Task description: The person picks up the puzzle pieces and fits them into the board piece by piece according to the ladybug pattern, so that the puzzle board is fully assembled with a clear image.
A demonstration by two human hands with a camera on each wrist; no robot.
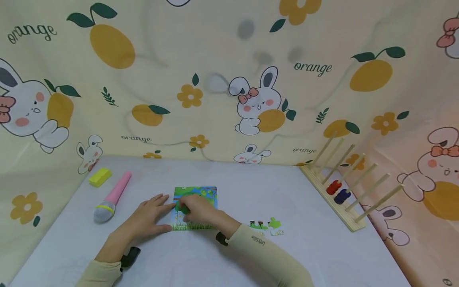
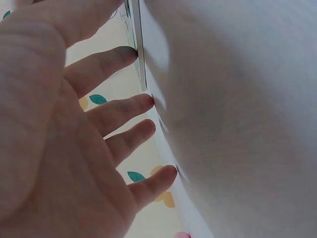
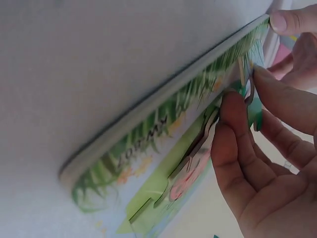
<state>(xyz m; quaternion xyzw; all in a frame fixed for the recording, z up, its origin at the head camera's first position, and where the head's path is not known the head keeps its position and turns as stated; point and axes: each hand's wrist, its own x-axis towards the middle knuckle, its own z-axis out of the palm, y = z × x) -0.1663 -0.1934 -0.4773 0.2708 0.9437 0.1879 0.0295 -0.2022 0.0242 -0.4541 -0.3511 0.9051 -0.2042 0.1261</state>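
Observation:
A flat jigsaw puzzle board (image 1: 211,191) with a green and blue picture lies on the table in front of me. My left hand (image 1: 150,215) is spread at its left side, index finger and thumb at the board's edge. Over the left part of the board, my right hand (image 1: 199,207) pinches a green puzzle piece (image 3: 255,114) between thumb and fingers. In the right wrist view that piece is tilted up from the board, its lower end close to the surface. Part of the picture is hidden under the right hand.
Two loose puzzle pieces (image 1: 275,224) lie right of the board, by the right sleeve. A pink toy microphone (image 1: 118,187) and a yellow block (image 1: 100,176) are at the left. On the right stands a wooden peg rack (image 1: 353,219) with red and blue beads.

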